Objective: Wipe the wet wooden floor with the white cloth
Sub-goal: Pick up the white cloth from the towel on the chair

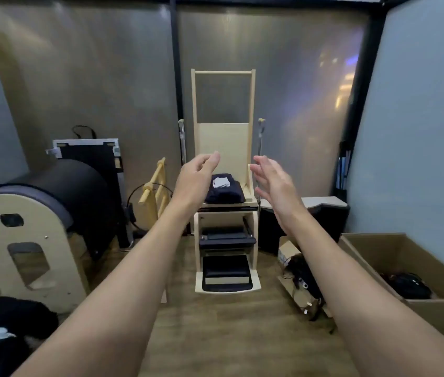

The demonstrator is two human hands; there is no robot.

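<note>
A small white cloth (pixel 221 182) lies crumpled on top of a folded dark garment (pixel 225 192) on the seat of a pale wooden chair (pixel 223 137) against the back wall. Both my arms are stretched forward. My left hand (pixel 197 175) hovers just left of the cloth, fingers loosely curled and holding nothing. On the other side, my right hand (pixel 271 180) is held with its fingers spread and is empty too. The wooden floor (pixel 223 330) runs from the chair toward me; I cannot tell where it is wet.
A rounded black and cream barrel (pixel 33 229) stands at the left. An open cardboard box (pixel 416 270) holding dark items sits at the right, with a smaller box of cables (pixel 301 278) beside the chair. A dark bundle (pixel 3 319) lies at lower left.
</note>
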